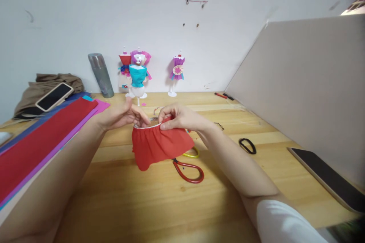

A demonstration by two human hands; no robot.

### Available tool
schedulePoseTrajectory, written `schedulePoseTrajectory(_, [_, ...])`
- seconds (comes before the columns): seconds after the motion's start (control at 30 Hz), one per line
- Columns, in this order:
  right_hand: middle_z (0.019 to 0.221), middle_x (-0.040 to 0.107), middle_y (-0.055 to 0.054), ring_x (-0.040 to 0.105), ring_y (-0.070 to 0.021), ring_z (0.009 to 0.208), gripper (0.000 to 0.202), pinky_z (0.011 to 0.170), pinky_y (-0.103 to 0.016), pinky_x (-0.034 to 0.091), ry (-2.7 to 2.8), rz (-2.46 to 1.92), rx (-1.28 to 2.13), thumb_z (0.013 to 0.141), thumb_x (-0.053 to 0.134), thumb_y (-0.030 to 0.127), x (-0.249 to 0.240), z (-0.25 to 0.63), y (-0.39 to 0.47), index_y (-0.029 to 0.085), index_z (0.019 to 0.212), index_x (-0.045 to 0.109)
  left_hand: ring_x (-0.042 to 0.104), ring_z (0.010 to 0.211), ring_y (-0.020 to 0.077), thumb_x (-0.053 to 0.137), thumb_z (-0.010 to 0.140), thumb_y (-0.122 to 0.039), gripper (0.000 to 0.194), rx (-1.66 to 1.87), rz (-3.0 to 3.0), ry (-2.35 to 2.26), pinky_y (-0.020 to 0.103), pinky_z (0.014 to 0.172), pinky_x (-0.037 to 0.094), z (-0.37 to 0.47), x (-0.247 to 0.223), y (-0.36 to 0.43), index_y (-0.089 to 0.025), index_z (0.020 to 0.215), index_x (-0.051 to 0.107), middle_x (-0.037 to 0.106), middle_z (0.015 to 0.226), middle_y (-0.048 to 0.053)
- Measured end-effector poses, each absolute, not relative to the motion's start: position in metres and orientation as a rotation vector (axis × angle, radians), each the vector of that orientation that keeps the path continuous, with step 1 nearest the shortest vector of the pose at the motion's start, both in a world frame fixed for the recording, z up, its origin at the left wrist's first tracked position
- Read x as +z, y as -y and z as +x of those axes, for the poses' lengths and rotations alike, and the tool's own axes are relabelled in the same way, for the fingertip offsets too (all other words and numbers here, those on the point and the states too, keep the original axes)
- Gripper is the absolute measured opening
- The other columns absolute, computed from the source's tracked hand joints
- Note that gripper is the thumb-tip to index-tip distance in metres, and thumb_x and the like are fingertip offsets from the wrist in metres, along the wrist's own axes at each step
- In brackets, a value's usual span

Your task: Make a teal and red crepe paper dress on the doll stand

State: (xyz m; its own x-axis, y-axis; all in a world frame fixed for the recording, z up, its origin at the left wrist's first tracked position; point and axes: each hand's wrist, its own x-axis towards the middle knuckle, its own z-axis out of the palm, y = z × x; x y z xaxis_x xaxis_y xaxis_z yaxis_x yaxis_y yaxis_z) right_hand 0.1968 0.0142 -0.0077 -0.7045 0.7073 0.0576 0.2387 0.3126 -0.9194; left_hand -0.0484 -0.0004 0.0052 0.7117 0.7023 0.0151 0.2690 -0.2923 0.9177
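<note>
A small red gathered doll skirt with a white band along its top edge hangs between my hands, above the table. My right hand pinches the band, thumb in front and fingers behind. At the band's left end, my left hand has its fingers bent over the edge, thumb raised; the fingertips are partly hidden. Beneath the skirt lie red-handled scissors, their blades covered by the cloth. A yellow handle shows behind the skirt's right corner.
Layered coloured cloth covers the table's left side. A phone rests on brown fabric beside a grey bottle. Dressed mini mannequins stand by the wall. At right are a black band, a dark flat device and pens.
</note>
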Motion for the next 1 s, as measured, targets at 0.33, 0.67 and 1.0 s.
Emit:
schedulePoseTrajectory(0.33, [0.071,0.065,0.001,0.056,-0.0125,0.068,0.020,0.065,-0.026,0.041,2.060,-0.906,1.246,0.065,0.075,0.030,-0.011,0.188,-0.010,0.015,0.076,0.069,0.045,0.064,0.0137,0.036,0.094,-0.046,0.039,0.417,2.281,-0.966,0.026,0.059,0.038,-0.016,0.005,0.014,-0.020,0.066,0.045,0.047,0.068,-0.001])
schedulePoseTrajectory(0.67, [0.081,0.067,-0.001,0.060,-0.0147,0.075,0.025,0.069,-0.027,0.045,2.042,-0.910,1.250,0.072,0.071,0.030,-0.015,0.189,-0.010,0.018,0.093,0.069,0.057,0.082,0.0182,0.039,0.094,-0.054,0.044,0.413,2.251,-1.072,0.027,0.072,0.046,-0.029,0.005,0.006,-0.017,0.086,0.062,0.064,0.087,0.003])
schedulePoseTrajectory(1.0, [0.081,0.067,-0.002,0.055,-0.0150,0.067,0.050,0.066,-0.030,0.044,2.160,-0.984,0.904,0.076,0.067,0.024,-0.017,0.180,0.001,0.016,0.125,0.064,0.061,0.087,0.0197,0.037,0.095,-0.049,0.043,0.416,2.295,-1.224,0.029,0.079,0.047,-0.030,0.006,0.006,-0.017,0.089,0.065,0.070,0.094,0.006])
